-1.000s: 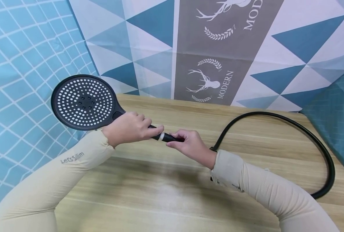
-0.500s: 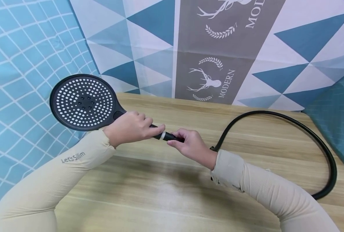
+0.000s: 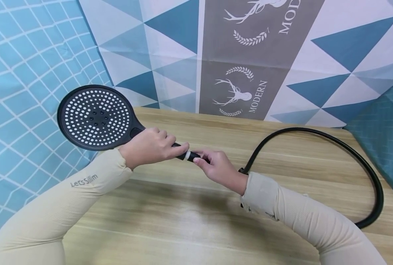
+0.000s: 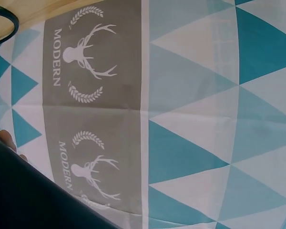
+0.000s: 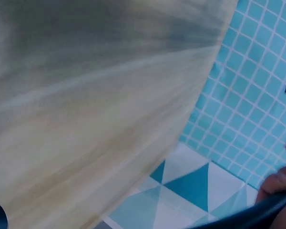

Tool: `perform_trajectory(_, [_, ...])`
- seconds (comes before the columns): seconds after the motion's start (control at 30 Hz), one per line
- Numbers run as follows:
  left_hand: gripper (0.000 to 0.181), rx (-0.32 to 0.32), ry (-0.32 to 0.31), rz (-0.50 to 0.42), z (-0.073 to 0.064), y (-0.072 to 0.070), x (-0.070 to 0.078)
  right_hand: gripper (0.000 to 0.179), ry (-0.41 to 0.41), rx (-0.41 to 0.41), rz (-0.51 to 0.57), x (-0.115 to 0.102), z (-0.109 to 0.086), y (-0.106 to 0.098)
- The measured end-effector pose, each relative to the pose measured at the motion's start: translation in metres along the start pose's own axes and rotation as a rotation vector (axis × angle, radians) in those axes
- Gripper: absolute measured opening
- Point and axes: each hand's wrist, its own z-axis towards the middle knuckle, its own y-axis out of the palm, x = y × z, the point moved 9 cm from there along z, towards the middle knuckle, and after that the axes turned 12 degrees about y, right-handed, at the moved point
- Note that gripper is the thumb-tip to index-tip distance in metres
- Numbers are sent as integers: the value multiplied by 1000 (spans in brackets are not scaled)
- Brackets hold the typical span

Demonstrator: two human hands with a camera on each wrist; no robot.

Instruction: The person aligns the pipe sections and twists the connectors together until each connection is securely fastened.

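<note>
Shower head [image 3: 95, 117], lying toward ten o'clock; left hand [image 3: 151, 146], grip curled round its handle [image 3: 181, 156]; right hand [image 3: 217, 167] pinching the black end piece [image 3: 193, 156], which could slip if twisted askew

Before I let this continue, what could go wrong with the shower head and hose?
The wide shower head might twist, since only the left hand grips it. The black fitting could go crooked at the white ring, as the right hand pinches it. The hose, looping past the right sleeve, may snag.
</note>
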Motion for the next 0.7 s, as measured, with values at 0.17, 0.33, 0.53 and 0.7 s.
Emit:
perform_trajectory(0.17, [17,28,-25,-5,0,-2,-6,19,-175,132,82,-9,-5,-9])
perform_trajectory(0.33, [25,10,-15,9,-1,-1,-6,10,-238,194,105,-12,-5,-15])
perform_trajectory(0.53, [46,0,-9,35,0,-1,-5,11,-202,175,116,-9,-2,-16])
perform_trajectory(0.7, [37,9,-13,15,3,-3,-7,18,-211,169,115,-10,-1,-18])
